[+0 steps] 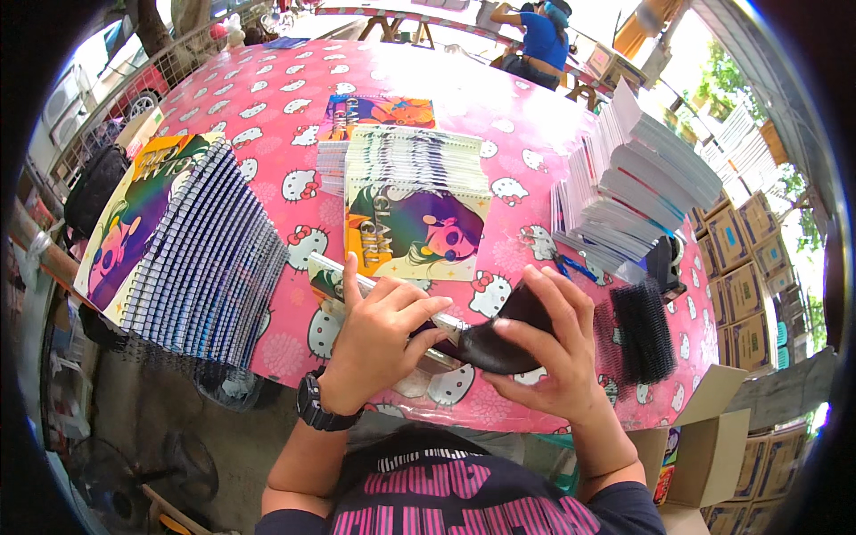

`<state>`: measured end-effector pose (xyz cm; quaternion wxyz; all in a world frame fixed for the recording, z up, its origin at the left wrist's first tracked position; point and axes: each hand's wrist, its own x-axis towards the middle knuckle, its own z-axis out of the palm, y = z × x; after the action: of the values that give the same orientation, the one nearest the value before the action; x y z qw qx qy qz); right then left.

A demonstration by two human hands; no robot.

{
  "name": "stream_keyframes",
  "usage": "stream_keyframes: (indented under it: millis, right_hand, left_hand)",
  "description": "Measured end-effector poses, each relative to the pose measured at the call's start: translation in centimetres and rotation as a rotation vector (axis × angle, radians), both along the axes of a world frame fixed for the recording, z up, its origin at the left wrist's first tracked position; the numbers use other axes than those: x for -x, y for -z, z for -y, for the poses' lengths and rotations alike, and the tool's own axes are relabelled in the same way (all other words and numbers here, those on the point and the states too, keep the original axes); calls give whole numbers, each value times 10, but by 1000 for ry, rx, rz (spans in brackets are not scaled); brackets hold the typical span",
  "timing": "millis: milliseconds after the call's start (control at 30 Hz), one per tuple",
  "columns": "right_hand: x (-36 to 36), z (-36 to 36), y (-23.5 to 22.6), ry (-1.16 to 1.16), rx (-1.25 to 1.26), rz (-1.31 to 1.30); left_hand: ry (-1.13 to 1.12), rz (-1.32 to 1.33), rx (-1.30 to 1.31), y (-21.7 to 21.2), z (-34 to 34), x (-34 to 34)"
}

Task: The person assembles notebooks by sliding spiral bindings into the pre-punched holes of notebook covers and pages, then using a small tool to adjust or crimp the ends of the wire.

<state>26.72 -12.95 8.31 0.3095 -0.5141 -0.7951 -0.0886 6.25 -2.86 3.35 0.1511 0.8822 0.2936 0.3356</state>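
My left hand (379, 334) presses down on the edge of a thin notebook (332, 283) lying on the pink patterned table (276, 98), fingers curled around its binding edge. A black plastic comb binding (504, 343) sits in my right hand (548, 352), which curls it against the notebook's edge. A black watch is on my left wrist. Just beyond my hands lies a fanned stack of colourful-cover notebooks (415, 209).
A long fanned row of bound notebooks (192, 245) lies at the left. Tall stacks of white paper blocks (637, 187) stand at the right, with a pile of black binding combs (642, 330) near them. Cardboard boxes (744, 259) sit at right. A person in blue (539, 40) stands far back.
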Motion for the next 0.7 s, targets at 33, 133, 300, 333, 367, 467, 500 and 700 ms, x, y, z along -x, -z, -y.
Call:
stream_keyframes:
  millis: [33, 133, 300, 333, 367, 467, 500, 700]
  right_hand:
    - [5, 1, 5, -53, 95, 85]
    - [11, 11, 4, -225, 192, 157]
    - [-32, 4, -1, -117, 121, -416]
    - [-44, 2, 11, -47, 91, -617]
    - [-54, 2, 25, 52, 134, -596]
    - [-80, -2, 78, 255, 247, -489]
    - [-85, 1, 98, 276, 289, -412]
    - [-85, 10, 139, 359, 368, -299]
  left_hand:
    - [0, -10, -5, -1, 1, 0]
    - [14, -4, -15, -3, 4, 0]
    - [190, 52, 67, -13, 12, -3]
    - [257, 65, 83, -13, 11, -5]
    - [283, 93, 23, -15, 10, -8]
    - [272, 36, 34, -18, 11, -10]
    - [275, 19, 42, -20, 11, -11]
    - [294, -29, 43, -23, 13, -11]
